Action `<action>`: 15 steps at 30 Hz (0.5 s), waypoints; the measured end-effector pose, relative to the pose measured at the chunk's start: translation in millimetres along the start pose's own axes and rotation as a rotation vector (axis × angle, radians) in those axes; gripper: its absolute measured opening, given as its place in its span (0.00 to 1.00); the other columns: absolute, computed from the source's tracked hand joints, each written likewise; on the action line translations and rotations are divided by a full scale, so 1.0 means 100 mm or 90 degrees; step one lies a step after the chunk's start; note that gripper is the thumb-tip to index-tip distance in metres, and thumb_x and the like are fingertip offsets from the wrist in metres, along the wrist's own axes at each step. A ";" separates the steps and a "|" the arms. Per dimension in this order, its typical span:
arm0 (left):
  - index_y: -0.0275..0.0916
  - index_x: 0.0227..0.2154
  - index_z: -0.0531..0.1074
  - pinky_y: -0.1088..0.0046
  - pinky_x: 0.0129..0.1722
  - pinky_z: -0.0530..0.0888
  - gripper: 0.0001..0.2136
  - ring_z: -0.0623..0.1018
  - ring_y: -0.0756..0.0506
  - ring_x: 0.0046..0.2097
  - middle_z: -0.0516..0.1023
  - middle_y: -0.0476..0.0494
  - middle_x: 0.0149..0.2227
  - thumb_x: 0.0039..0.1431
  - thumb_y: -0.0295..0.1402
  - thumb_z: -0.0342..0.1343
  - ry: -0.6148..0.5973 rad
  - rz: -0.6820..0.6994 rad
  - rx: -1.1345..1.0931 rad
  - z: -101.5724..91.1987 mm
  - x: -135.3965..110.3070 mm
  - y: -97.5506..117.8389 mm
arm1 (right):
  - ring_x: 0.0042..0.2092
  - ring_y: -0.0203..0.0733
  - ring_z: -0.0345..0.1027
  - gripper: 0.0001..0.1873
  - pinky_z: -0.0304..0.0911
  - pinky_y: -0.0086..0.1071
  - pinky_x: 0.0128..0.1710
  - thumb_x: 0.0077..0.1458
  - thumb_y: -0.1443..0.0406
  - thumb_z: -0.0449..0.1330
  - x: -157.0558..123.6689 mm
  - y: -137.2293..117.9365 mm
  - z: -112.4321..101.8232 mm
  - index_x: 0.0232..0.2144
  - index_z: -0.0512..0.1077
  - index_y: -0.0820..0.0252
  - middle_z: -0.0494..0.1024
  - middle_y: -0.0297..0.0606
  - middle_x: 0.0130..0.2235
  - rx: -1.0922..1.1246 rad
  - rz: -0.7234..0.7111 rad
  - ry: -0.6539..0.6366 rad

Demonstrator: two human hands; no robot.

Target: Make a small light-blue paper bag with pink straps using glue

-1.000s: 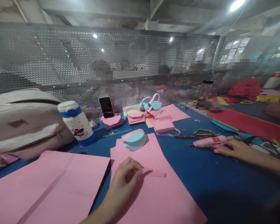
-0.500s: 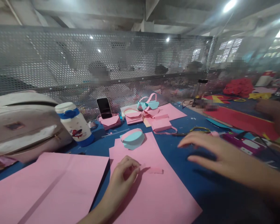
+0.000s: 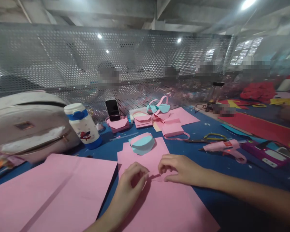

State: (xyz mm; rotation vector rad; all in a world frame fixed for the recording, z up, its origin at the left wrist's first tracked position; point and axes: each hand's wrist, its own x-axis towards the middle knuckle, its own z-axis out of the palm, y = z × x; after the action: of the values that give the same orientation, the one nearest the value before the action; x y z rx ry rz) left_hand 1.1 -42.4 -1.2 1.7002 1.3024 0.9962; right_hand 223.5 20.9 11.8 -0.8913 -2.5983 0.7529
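My left hand (image 3: 130, 180) rests curled on a pink paper sheet (image 3: 164, 206), fingers pinched on one end of a small pink paper strip (image 3: 153, 176). My right hand (image 3: 181, 169) has come in beside it, fingers curled down onto the strip's other end. Just beyond both hands lies a pink and light-blue folded paper piece (image 3: 141, 143) on a second pink sheet.
A pink glue gun (image 3: 223, 147) and scissors (image 3: 210, 138) lie to the right on the blue table. A larger pink sheet (image 3: 50, 193) lies left. White backpack (image 3: 26, 122), bottle (image 3: 83, 125), phone (image 3: 112, 109) and small paper bags (image 3: 157, 117) stand before the perforated metal screen.
My right hand left the glue gun at the right and swung across to the strip beside my left hand. The left hand has stayed in place.
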 end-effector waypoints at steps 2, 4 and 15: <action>0.40 0.27 0.70 0.68 0.41 0.67 0.08 0.73 0.42 0.38 0.74 0.45 0.33 0.61 0.32 0.51 -0.004 -0.013 -0.001 0.00 0.00 0.00 | 0.38 0.37 0.68 0.07 0.59 0.27 0.36 0.52 0.70 0.66 -0.01 0.05 0.04 0.36 0.74 0.57 0.76 0.32 0.37 0.049 -0.008 0.009; 0.40 0.28 0.71 0.68 0.41 0.67 0.08 0.73 0.42 0.38 0.75 0.45 0.33 0.62 0.33 0.51 -0.009 -0.030 -0.006 -0.01 0.01 -0.01 | 0.39 0.37 0.68 0.06 0.60 0.27 0.37 0.52 0.68 0.67 -0.02 0.09 0.07 0.35 0.75 0.57 0.76 0.33 0.37 0.081 -0.013 0.009; 0.40 0.31 0.73 0.72 0.39 0.70 0.10 0.72 0.45 0.38 0.75 0.45 0.33 0.63 0.40 0.54 -0.009 -0.100 -0.158 0.03 0.01 -0.11 | 0.32 0.35 0.65 0.05 0.60 0.27 0.33 0.52 0.72 0.63 -0.04 0.14 0.06 0.32 0.76 0.60 0.75 0.33 0.32 0.199 0.038 0.049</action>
State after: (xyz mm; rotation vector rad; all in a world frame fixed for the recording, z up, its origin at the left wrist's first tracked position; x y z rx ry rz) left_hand 0.2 -39.1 -12.6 1.3944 1.2279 1.0064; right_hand 230.4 25.6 -1.3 -0.8845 -2.3095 1.0813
